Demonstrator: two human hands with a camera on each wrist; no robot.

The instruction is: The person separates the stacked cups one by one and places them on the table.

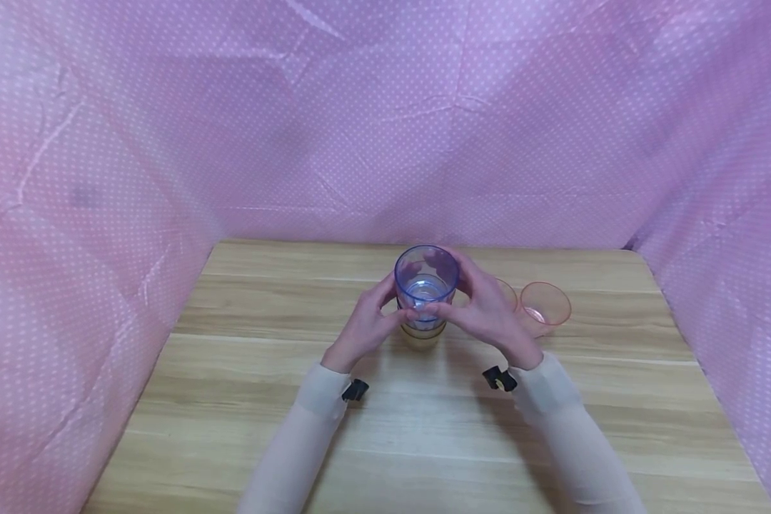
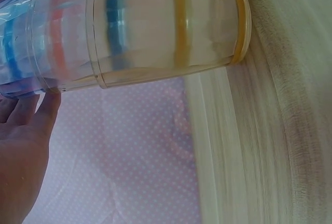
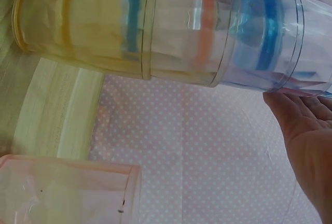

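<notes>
Hands — left hand (image 1: 366,325), right hand (image 1: 485,310) — grip cup stack (image 1: 425,296); pink cups (image 1: 545,305) just right; table (image 1: 263,400).

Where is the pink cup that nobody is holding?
In the head view the pink cup stands on the wooden table, right of the stacked cups, just past the right hand.

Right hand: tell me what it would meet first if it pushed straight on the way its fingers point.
The right hand points left and already touches the blue see-through plastic cup atop the nested stack; past it, probably the left hand, though depth is unclear.
</notes>
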